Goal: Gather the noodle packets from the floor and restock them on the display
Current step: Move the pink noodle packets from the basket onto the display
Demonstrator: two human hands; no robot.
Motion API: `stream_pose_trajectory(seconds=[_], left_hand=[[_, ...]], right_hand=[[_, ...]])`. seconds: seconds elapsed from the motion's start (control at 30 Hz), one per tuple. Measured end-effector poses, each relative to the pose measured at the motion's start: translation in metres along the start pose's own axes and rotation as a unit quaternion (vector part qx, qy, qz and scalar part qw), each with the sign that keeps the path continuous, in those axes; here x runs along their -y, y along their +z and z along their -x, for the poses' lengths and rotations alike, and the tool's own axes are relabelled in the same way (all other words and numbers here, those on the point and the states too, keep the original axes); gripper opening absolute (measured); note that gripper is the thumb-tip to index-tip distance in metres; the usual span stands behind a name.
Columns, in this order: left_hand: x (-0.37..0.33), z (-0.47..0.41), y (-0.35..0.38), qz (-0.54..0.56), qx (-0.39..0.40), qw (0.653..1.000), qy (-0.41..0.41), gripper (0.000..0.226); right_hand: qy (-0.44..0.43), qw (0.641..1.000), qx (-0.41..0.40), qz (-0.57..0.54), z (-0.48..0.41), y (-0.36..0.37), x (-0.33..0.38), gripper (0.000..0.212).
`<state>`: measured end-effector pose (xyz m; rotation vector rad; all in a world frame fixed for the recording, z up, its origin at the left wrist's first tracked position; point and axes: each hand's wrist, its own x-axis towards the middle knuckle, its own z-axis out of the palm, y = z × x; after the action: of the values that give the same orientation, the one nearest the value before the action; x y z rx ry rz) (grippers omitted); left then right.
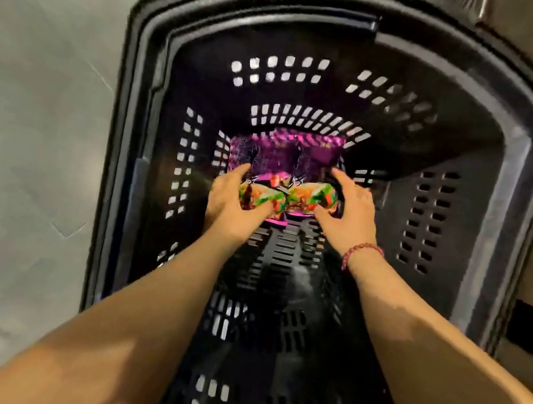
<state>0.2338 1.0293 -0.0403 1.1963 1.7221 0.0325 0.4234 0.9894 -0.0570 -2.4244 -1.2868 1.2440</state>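
Head view, looking straight down, and you're reaching deep into the black basket (126, 111) with both arms. The noodle packets (283, 170) sit at the far end of its slotted bottom, a purple bundle with a bright picture strip along the near edge, pressed close to the far wall. Your left hand (229, 201) grips the bundle's left end, thumb over the front and fingers curled round behind. Your right hand (351, 214) clasps the right end between thumb and spread fingers, with the bracelet (363, 252) just behind on the wrist. So both hands are closed on the same bundle. The packets are in the basket, not on the floor (31, 97), so I'd put you at the carrying stage, between gathering and restocking (whether you're setting them down or lifting them out, this shot can't say). The display isn't in sight, so the next move calls for a straight lift up and then a look round for it. Mind the edges: the walls close in tight at that far end, and the rim stands high around your forearms. Best room is up the middle, where the basket floor nearer you lies bare.
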Motion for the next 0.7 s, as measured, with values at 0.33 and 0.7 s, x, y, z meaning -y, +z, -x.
stream_pose_trajectory(seconds=[0.33,0.7], left_hand=[[0.041,-0.057,0.060,0.052,-0.013,0.998,-0.040,0.072],[0.024,-0.073,0.053,-0.001,0.022,0.997,-0.077,0.095]], right_hand=[[0.035,0.999,0.026,-0.020,-0.071,0.050,-0.034,0.071],[0.019,1.000,0.014,-0.012,-0.079,0.056,-0.029,0.075]])
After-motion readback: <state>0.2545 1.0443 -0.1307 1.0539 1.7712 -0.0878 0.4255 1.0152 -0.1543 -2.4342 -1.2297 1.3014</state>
